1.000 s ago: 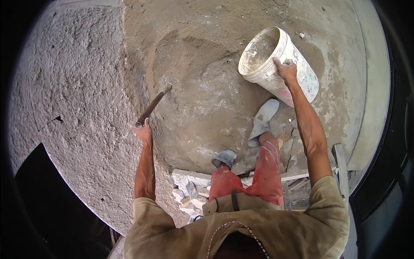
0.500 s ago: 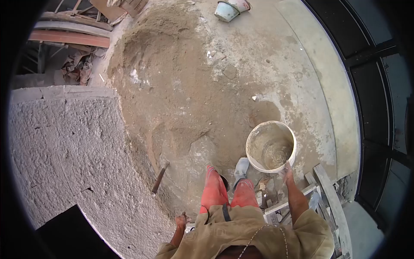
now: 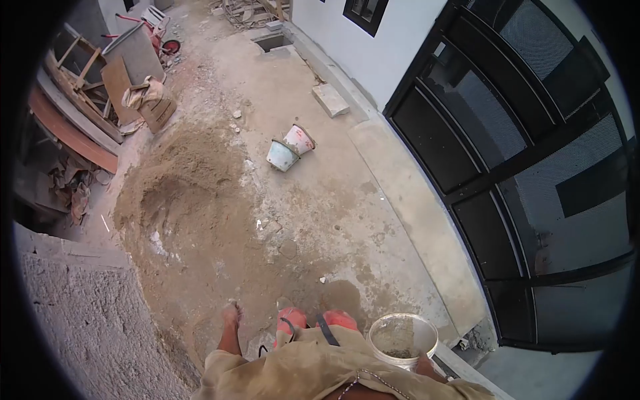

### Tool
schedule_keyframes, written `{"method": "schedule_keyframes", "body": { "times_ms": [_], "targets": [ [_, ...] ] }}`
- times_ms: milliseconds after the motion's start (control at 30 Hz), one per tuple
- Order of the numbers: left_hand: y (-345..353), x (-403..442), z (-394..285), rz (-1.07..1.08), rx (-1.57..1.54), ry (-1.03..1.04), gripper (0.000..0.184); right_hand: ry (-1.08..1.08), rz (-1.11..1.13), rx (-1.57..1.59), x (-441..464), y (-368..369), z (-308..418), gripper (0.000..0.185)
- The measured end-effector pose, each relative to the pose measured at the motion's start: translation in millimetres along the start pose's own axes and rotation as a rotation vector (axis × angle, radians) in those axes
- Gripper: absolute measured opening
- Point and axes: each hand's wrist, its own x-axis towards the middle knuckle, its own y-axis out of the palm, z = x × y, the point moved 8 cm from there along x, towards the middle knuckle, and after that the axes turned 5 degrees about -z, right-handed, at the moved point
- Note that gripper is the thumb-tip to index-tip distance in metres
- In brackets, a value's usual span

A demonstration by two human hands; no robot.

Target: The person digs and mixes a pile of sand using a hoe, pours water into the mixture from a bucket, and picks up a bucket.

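At the bottom right, the large white bucket [image 3: 404, 323] stands beside my right leg, with some grey-brown residue inside. My right hand [image 3: 425, 363] is at its near rim, its fingers mostly hidden behind the rim and too small to make out. Low in front of my left leg, my left hand [image 3: 231, 312] hangs over the sandy ground, small and blurred. The wooden-handled tool is not visible. Beyond my feet a sand pile [image 3: 187, 160] spreads over the ground.
Two small buckets [image 3: 283, 155] lie on the concrete ahead. A rough low wall [image 3: 73, 313] runs at left, with boards [image 3: 70, 130] and a paper sack [image 3: 157, 110] behind. A dark metal door [image 3: 493, 180] stands at right; a wheelbarrow [image 3: 143, 40] is far back.
The view has swung up and to the right. The white bucket, first tilted in my right hand, now stands upright beside me. My left hand has left the tool handle.
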Motion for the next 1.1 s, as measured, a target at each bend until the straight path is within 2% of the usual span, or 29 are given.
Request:
{"method": "schedule_keyframes", "body": {
  "times_ms": [67, 100, 167, 233, 300, 333, 400, 433, 467, 533, 567, 600, 667, 700, 767, 800, 933, 1000, 1067, 1100],
  "targets": [
    [85, -50, -188, 0.104, -0.051, 0.327, 0.024, 0.109, -0.025, 0.192, -56, -16, 37, 0.04],
    [126, -75, -260, 0.172, -0.072, 0.418, 0.025, 0.123, 0.04, 0.238, -45, -5, 50, 0.039],
    [208, -109, -361, 0.312, -0.168, 0.574, 0.027, 0.155, 0.168, 0.327, -23, 21, 76, 0.037],
    [289, -113, -415, 0.369, -0.098, 0.656, 0.026, 0.133, 0.146, 0.253, -24, 57, 123, 0.036],
    [376, -88, -443, 0.402, -0.105, 0.645, 0.026, 0.121, 0.214, 0.275, -16, 115, 171, 0.035],
    [410, -69, -429, 0.402, -0.096, 0.615, 0.026, 0.127, 0.269, 0.315, -6, 131, 184, 0.035],
    [471, -19, -383, 0.34, -0.009, 0.4, 0.027, 0.078, 0.49, 0.422, 6, 249, 296, 0.036],
    [483, -7, -349, 0.328, 0.117, 0.241, 0.029, 0.1, 0.577, 0.458, -7, 286, 311, 0.036],
    [487, -10, -316, 0.364, 0.155, 0.09, 0.031, 0.118, 0.646, 0.492, -18, 307, 329, 0.037],
    [468, -14, -263, 0.287, 0.225, -0.165, 0.031, 0.099, 0.35, 0.381, -36, 342, 396, 0.038],
    [455, -32, -259, 0.174, 0.17, -0.192, 0.028, 0.073, 0.206, 0.329, -53, 359, 445, 0.039],
    [443, -2, -234, 0.16, 0.112, -0.064, 0.027, 0.004, 0.215, 0.311, -76, 375, 497, 0.039],
    [416, -13, -221, 0.069, 0.101, -0.119, 0.025, -0.12, 0.229, 0.264, -125, 405, 587, 0.038],
    [406, -24, -220, 0.024, 0.107, -0.153, 0.024, -0.193, 0.258, 0.255, -131, 429, 627, 0.034],
    [401, -45, -222, -0.106, -0.077, -0.391, 0.025, -0.29, 0.384, 0.305, -161, 477, 708, 0.025],
    [417, -39, -240, -0.139, -0.081, -0.405, 0.024, -0.317, 0.491, 0.37, -193, 504, 752, 0.02],
    [511, -7, -315, -0.23, -0.081, -0.5, 0.024, -0.496, 0.601, 0.175, -312, 601, 901, 0.018],
    [577, 28, -394, -0.252, -0.104, -0.522, 0.024, -0.551, 0.666, 0.155, -388, 665, 977, 0.02],
    [673, 77, -501, -0.007, -0.249, -0.432, 0.025, -0.65, 0.662, 0.127, -452, 713, 1040, 0.02],
    [716, 116, -552, 0.18, -0.455, -0.359, 0.025, -0.665, 0.702, 0.085, -486, 733, 1068, 0.021]
  ]
}}
